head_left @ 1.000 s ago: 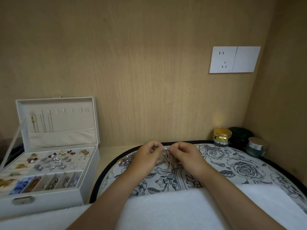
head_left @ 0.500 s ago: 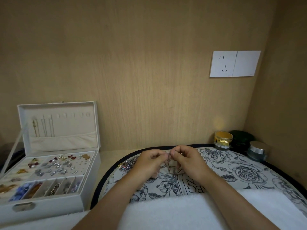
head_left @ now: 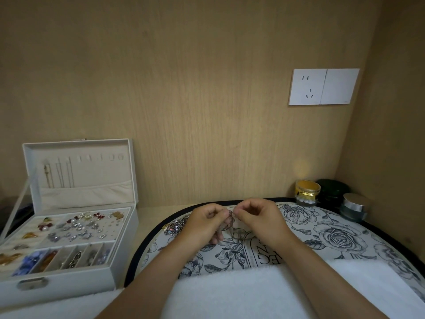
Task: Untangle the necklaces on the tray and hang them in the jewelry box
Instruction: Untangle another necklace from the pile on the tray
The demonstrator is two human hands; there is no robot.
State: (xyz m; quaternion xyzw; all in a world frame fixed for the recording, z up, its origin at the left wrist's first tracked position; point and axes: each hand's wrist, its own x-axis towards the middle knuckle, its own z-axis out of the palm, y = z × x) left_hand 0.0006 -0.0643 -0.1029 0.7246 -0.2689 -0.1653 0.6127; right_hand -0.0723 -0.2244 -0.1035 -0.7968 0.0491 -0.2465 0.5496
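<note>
Above the flowered tray (head_left: 340, 236), the left hand (head_left: 204, 223) and right hand (head_left: 259, 221) pinch a thin necklace (head_left: 230, 218) between curled fingers; the open jewelry box (head_left: 69, 217) sits well left.

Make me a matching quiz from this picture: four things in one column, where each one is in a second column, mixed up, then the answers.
Column one
1. jewelry box
2. necklace chain
3. gold jar
4. wall socket

Column two
A. on the wall, upper right
B. pinched between the left hand and right hand, above the tray
C. far left, lid up
D. behind the tray, beside the black jar

Pairs: 1-C, 2-B, 3-D, 4-A
</note>
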